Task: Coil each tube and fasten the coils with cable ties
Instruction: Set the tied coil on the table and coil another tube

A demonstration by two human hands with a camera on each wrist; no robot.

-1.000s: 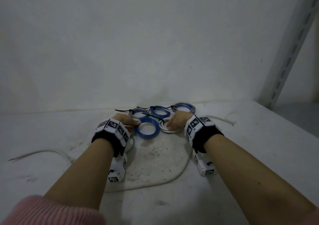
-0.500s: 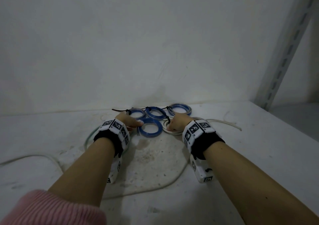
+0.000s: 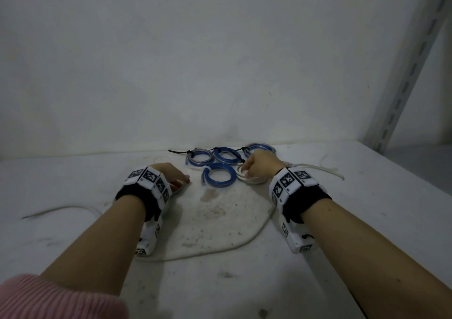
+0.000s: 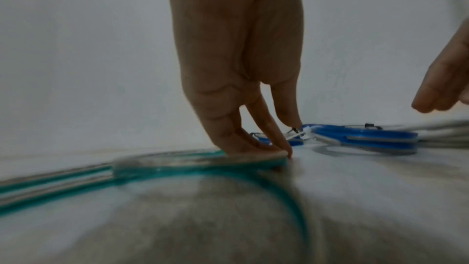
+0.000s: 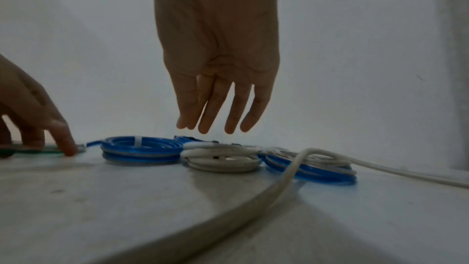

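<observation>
Four blue coils (image 3: 217, 176) and a white coil (image 3: 247, 177) lie near the table's (image 3: 318, 257) back edge, the right hand (image 3: 260, 166) above the white one. Left wrist: the left hand's (image 4: 238, 67) straight fingers (image 4: 266, 148) press a green tube (image 4: 177, 163) flat. Right wrist: that hand hangs loose-fingered, holding nothing, over the white coil; a loose white tube (image 5: 291, 178) trails toward the front.
</observation>
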